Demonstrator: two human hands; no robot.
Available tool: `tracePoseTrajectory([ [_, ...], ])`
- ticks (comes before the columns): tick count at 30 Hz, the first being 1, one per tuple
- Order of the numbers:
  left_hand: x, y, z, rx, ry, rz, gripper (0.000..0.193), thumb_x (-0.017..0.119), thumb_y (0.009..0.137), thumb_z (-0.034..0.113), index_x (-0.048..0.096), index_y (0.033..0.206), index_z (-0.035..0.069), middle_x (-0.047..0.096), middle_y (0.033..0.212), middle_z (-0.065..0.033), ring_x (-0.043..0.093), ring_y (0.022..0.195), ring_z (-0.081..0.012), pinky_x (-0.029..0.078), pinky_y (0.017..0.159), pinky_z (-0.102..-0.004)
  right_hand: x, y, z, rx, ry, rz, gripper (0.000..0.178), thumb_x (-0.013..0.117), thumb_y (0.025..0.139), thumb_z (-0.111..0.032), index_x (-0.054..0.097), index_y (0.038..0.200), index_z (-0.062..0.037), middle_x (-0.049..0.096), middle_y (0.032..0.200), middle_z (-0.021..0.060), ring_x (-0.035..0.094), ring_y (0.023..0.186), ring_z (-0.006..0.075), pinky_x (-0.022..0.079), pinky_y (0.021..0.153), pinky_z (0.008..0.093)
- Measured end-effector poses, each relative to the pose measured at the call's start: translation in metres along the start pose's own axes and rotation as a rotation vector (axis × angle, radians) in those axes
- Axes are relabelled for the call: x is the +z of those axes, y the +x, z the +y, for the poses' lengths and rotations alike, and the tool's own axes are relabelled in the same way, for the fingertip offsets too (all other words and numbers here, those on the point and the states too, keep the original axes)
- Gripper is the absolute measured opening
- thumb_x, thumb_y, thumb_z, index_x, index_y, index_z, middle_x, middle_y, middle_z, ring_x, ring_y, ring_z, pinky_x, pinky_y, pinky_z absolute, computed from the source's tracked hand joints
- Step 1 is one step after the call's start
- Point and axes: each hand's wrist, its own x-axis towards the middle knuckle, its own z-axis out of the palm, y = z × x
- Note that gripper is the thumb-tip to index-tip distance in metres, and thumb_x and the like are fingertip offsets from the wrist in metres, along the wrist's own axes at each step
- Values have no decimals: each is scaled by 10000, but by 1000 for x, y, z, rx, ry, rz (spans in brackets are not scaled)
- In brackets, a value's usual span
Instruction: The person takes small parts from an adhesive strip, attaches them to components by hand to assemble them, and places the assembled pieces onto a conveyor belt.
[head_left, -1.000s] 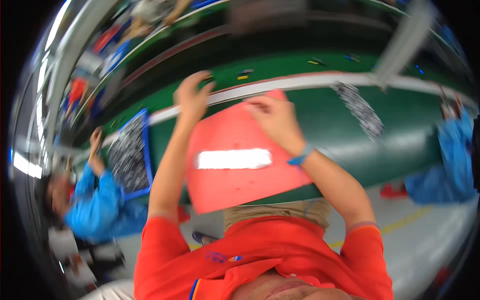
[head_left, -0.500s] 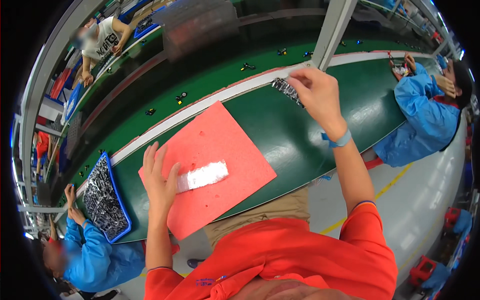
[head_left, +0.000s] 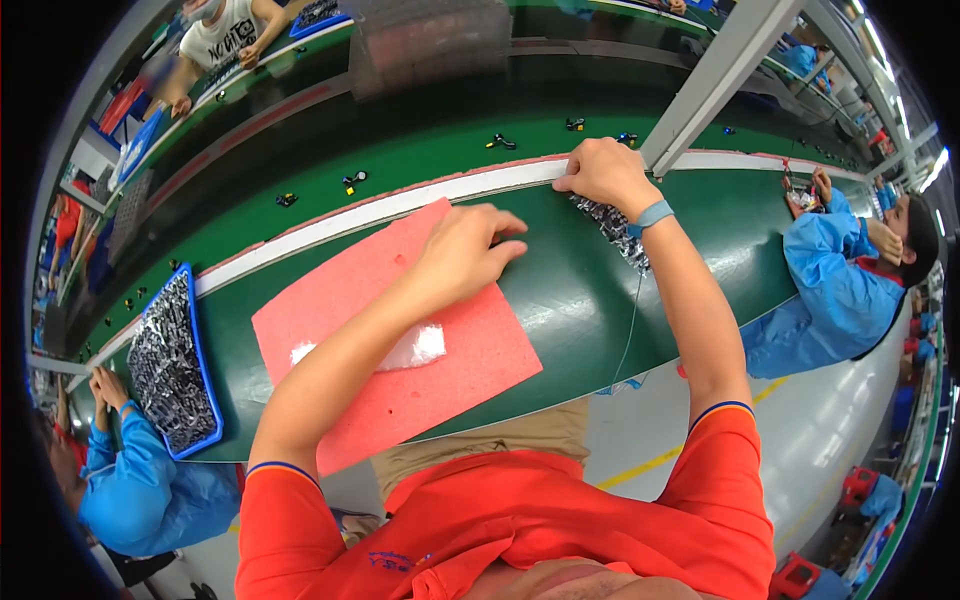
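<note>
My left hand [head_left: 470,248] hangs over the far right edge of a pink foam sheet [head_left: 340,300], thumb and fingers apart, holding nothing. Under my left forearm lies a shiny whitish strip [head_left: 415,347] on the sheet, its middle hidden by the arm. At the far side of the green work surface, my right hand [head_left: 608,175] is closed, fingertips pointing down by the white rail. What its fingers hold, if anything, is hidden. A heap of small black-and-silver parts [head_left: 612,232] lies just below that hand. A blue-grey band with a thin cord circles my right wrist.
A blue tray [head_left: 212,400] full of black-and-silver parts stands at the left beside a co-worker in blue [head_left: 165,500]. Past the white rail [head_left: 400,203], several small black-and-yellow parts lie on a green belt. A metal post [head_left: 715,85] rises near my right hand. Another blue-sleeved co-worker [head_left: 840,290] sits right.
My left hand has moved right and away from me, from the sheet's left side to its far right edge. My right hand has shifted slightly toward the rail, beyond the parts heap.
</note>
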Motion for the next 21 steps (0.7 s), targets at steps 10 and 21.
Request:
tracePoseTrajectory([
  [10, 38, 68, -31, -55, -54, 77, 307, 755, 870, 127, 767, 1146, -8, 772, 966, -192, 743, 914, -330, 570, 856, -427, 11, 22, 30, -143, 545, -79, 284, 833, 807, -110, 793, 1065, 3, 795, 940, 145, 764, 885, 248, 595, 827, 356],
  [21, 50, 96, -35, -144, 25, 102, 231, 740, 878, 143, 809, 1087, 70, 784, 947, -169, 753, 914, -321, 571, 838, -438, 3, 10, 20, -152, 361, -87, 256, 818, 831, -80, 785, 1065, 18, 758, 843, 109, 724, 823, 150, 574, 772, 302],
])
